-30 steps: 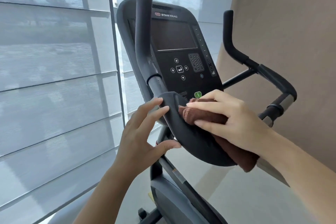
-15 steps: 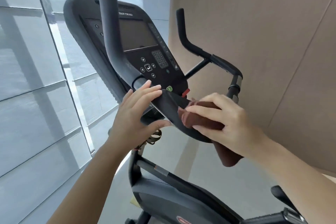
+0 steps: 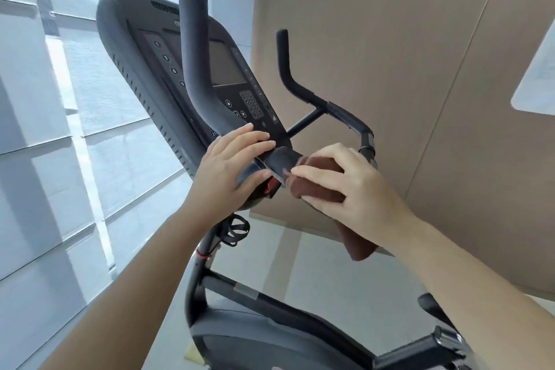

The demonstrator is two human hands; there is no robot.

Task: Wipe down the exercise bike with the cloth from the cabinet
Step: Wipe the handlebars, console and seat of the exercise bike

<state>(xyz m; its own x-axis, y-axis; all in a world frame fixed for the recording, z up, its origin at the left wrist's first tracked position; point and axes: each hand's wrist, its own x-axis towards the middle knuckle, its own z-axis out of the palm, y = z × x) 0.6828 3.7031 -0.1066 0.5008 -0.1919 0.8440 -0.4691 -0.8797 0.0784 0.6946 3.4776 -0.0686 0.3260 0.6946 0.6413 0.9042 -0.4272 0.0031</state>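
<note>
The black exercise bike (image 3: 270, 318) fills the middle of the view, its console (image 3: 228, 69) tilted up and to the left. A dark left handlebar (image 3: 195, 48) rises in front of the console. My left hand (image 3: 231, 171) rests on the lower bend of that handlebar, fingers laid straight over the top and thumb underneath. My right hand (image 3: 357, 189) grips a folded brown cloth (image 3: 318, 180) and presses it against the handlebar pad just right of my left hand. One end of the cloth hangs below my right wrist.
The right handlebar (image 3: 300, 90) stands free behind my hands. A tan panelled wall (image 3: 405, 69) is close on the right. A window with pale blinds (image 3: 60, 159) runs along the left. The bike frame and seat post (image 3: 435, 342) lie below.
The view has swung round to the bike's left side and looks more steeply up. My left hand has settled flat over the handlebar bend. My right hand stays on the pad with the cloth.
</note>
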